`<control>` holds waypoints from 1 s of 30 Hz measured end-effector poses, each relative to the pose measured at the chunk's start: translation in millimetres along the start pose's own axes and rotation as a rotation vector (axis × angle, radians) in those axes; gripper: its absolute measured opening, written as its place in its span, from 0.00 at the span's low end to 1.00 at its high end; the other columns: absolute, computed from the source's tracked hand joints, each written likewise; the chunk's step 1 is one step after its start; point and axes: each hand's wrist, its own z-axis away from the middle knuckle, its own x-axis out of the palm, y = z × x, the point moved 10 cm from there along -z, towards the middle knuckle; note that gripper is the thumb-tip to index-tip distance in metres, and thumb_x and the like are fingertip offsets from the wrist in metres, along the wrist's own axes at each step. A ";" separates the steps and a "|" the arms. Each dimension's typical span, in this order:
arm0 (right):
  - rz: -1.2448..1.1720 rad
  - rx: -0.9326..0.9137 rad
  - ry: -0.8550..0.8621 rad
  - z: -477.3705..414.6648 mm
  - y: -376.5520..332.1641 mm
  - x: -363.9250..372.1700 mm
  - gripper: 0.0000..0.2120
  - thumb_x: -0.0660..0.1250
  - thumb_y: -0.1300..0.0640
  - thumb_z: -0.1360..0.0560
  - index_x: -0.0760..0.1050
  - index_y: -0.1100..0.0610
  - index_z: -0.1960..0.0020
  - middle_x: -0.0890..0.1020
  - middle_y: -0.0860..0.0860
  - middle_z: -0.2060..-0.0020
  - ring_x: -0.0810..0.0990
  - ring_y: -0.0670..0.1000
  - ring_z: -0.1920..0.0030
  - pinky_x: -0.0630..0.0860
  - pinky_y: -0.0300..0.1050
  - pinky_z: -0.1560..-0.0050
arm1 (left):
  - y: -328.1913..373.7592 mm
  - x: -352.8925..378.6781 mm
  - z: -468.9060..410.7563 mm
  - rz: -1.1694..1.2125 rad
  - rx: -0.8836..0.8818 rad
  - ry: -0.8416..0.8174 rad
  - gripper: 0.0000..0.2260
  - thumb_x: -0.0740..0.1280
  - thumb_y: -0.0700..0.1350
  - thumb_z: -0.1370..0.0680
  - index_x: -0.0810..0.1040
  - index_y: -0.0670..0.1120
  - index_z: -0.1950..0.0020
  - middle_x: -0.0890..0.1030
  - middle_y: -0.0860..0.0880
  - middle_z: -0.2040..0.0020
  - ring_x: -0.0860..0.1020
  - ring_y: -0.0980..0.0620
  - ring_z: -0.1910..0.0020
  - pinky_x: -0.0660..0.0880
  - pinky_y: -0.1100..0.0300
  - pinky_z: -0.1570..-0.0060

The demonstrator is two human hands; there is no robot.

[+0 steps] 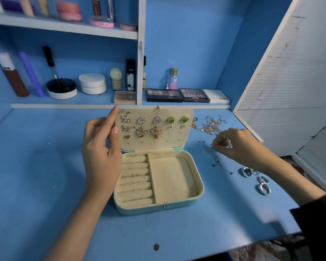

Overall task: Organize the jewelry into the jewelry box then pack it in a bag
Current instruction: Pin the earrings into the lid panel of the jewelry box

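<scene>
Head view: on the matte blue tabletop point(45, 185) sits an open, round-cornered jewelry box point(158, 209) with a teal shell, cream velvety lining, ribbed ring rolls and one flat compartment. Silver rings point(263, 188) lie to its right. The left hand point(100, 153) pinches the upright lid point(177, 140), which is studded with sparkly earrings point(141, 120). The right hand point(237, 146) nips a tiny metal piece point(212, 145) on the table. Tangled gold chains point(211, 125) lie beyond.

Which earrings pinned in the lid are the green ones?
The green earrings: the two at the top row's right end. All others are gold or clear-stoned.
</scene>
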 end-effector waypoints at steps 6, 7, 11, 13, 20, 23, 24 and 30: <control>-0.400 -0.160 0.132 7.8 -74.0 10.6 0.10 0.71 0.63 0.28 0.78 0.48 0.60 0.80 0.43 0.65 0.74 0.43 0.64 0.70 0.32 0.62 | -4.4 1.6 -0.1 -0.018 -0.024 -0.034 0.21 0.59 0.38 0.22 0.66 0.48 0.29 0.68 0.59 0.51 0.72 0.62 0.56 0.67 0.76 0.52; -0.447 -0.170 0.167 8.2 -81.0 14.5 0.10 0.71 0.64 0.28 0.79 0.49 0.59 0.79 0.41 0.65 0.74 0.41 0.64 0.68 0.30 0.62 | -4.2 1.8 0.3 -0.016 -0.028 -0.040 0.21 0.59 0.38 0.22 0.66 0.48 0.29 0.68 0.58 0.51 0.72 0.63 0.55 0.67 0.76 0.52; -0.598 -0.114 0.306 3.2 -87.7 23.8 0.03 0.70 0.62 0.29 0.81 0.55 0.59 0.79 0.47 0.67 0.73 0.41 0.66 0.66 0.30 0.64 | -3.4 2.4 1.2 -0.014 -0.039 -0.060 0.22 0.58 0.38 0.22 0.66 0.49 0.29 0.70 0.50 0.50 0.72 0.63 0.55 0.67 0.78 0.54; -0.621 -0.082 0.352 0.3 -87.5 24.9 0.02 0.70 0.60 0.29 0.81 0.55 0.59 0.80 0.50 0.66 0.72 0.43 0.66 0.66 0.32 0.65 | -4.4 2.8 0.8 -0.018 -0.045 -0.065 0.22 0.59 0.37 0.23 0.67 0.49 0.29 0.70 0.49 0.49 0.72 0.64 0.55 0.67 0.77 0.54; -0.574 -0.007 0.420 1.0 -79.1 25.5 0.03 0.71 0.60 0.28 0.80 0.54 0.59 0.78 0.48 0.68 0.71 0.43 0.67 0.70 0.40 0.63 | -1.6 3.2 0.7 -0.004 -0.040 -0.070 0.21 0.58 0.37 0.22 0.69 0.50 0.30 0.70 0.49 0.50 0.72 0.63 0.56 0.68 0.76 0.54; -0.503 0.015 0.500 3.5 -77.3 20.4 0.03 0.72 0.57 0.29 0.80 0.52 0.61 0.76 0.44 0.70 0.71 0.43 0.68 0.71 0.42 0.64 | -1.5 3.4 0.2 0.008 -0.043 -0.067 0.22 0.59 0.37 0.23 0.68 0.51 0.31 0.70 0.50 0.51 0.73 0.63 0.56 0.68 0.76 0.53; -0.475 0.022 0.518 3.6 -77.3 18.8 0.04 0.72 0.56 0.29 0.79 0.51 0.62 0.76 0.44 0.70 0.72 0.43 0.69 0.71 0.43 0.64 | -1.5 3.3 0.3 0.008 -0.045 -0.067 0.22 0.59 0.37 0.23 0.68 0.52 0.31 0.70 0.51 0.51 0.73 0.61 0.55 0.68 0.76 0.53; -0.345 -0.045 0.561 5.3 -85.4 8.0 0.06 0.72 0.52 0.30 0.76 0.51 0.64 0.73 0.43 0.71 0.71 0.42 0.69 0.68 0.41 0.66 | -0.8 2.7 1.2 0.006 -0.055 -0.068 0.23 0.59 0.37 0.23 0.67 0.51 0.30 0.70 0.49 0.50 0.73 0.59 0.55 0.68 0.77 0.54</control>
